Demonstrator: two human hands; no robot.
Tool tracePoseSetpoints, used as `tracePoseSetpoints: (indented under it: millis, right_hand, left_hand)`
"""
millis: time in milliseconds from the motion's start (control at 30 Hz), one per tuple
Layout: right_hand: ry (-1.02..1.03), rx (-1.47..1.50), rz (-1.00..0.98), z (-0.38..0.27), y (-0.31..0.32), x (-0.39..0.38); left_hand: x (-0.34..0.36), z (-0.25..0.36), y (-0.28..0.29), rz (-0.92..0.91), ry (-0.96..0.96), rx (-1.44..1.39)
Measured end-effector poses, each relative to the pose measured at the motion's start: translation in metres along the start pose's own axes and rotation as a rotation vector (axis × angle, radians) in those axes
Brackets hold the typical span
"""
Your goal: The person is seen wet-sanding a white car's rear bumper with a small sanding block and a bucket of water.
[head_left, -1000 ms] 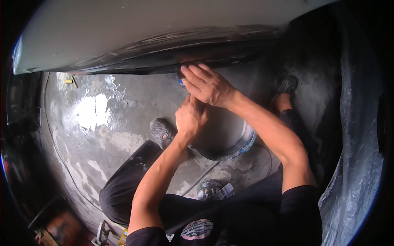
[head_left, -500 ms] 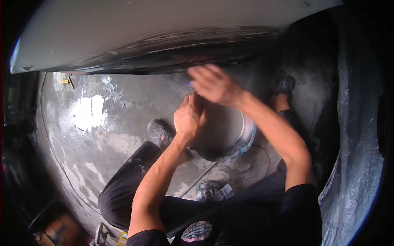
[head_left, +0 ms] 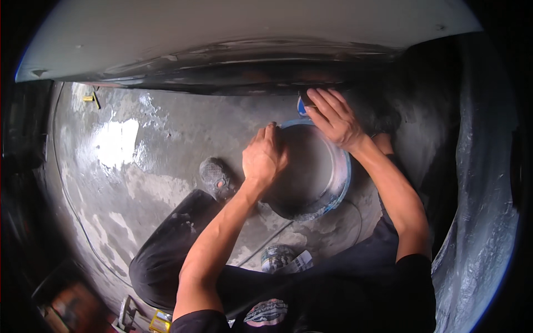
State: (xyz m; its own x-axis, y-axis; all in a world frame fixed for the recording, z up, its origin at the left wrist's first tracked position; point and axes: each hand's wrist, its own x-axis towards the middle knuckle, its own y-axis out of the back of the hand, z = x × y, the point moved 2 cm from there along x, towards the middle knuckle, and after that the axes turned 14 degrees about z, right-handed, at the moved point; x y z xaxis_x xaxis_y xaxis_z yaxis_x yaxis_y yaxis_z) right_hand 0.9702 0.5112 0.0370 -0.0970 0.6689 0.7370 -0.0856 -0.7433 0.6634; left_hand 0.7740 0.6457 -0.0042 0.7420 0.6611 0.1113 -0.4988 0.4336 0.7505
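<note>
My left hand is closed, fingers curled, at the left side of a round bucket with a blue-stained rim and grey contents. What those fingers hold, if anything, is hidden; a small dark tip shows at the fingertips. Over the bucket's far right rim, my right hand has its fingers long and close together. Against them is a small blue-and-white piece with a dark part, partly covered by the fingers. Just beyond it hangs the dark, glossy lower edge of a large pale panel.
Wet patches mark the concrete floor. A cable runs along the left. A small yellow item lies at the far left, and a yellow box at the lower left. Clear plastic sheeting hangs on the right.
My right hand has moved right, away from my left hand, and the blue-and-white piece has moved with it. My left hand stays beside the bucket. The view has shifted slightly.
</note>
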Motion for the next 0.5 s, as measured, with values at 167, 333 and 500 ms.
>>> tracePoseSetpoints:
  millis: [167, 333, 500]
  right_hand:
    - [0.061, 0.064, -0.029, -0.060, -0.057, 0.063]
    - [0.036, 0.059, -0.017, -0.035, -0.025, 0.041]
    - [0.022, 0.028, -0.026, -0.067, -0.058, 0.064]
  left_hand:
    - [0.000, -0.002, -0.004, -0.148, 0.075, 0.002]
    - [-0.001, -0.003, 0.006, -0.063, 0.040, -0.003]
    - [0.007, 0.005, -0.001, -0.147, 0.078, 0.001]
